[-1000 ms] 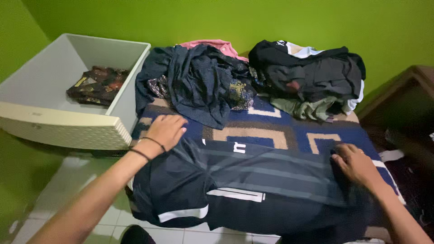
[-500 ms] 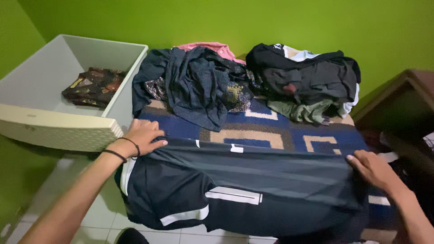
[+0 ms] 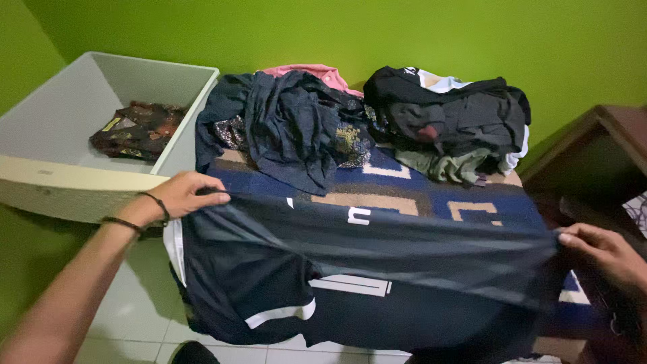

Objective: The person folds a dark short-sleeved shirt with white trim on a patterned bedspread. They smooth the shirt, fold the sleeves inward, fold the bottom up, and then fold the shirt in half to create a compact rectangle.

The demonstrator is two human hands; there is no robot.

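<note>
Dark jersey (image 3: 350,269) w/ white stripes hangs stretched across the near edge of the low table (image 3: 404,202), which is covered w/ a blue-and-tan patterned cloth; the jersey's lower part drapes off the near edge toward the tiled floor (image 3: 128,303). Left hand (image 3: 182,195), w/ dark bands at the wrist, has fingers pinched on the jersey's top hem at the near-left corner. Right hand (image 3: 603,253) grips the same hem at the near-right corner, fingers curled on the fabric, so the hem runs taut btwn both hands. Further back, mid-table, lies a crumpled navy clothes heap (image 3: 290,128) w/ a pink garment (image 3: 310,71) behind it. At the far-right corner sits a black clothes pile (image 3: 451,114). Left of the table is a white plastic tub (image 3: 74,182) w/ a dark patterned garment (image 3: 138,128) inside. Green wall (image 3: 337,34) behind; brown wooden furniture (image 3: 593,155) at right.
</note>
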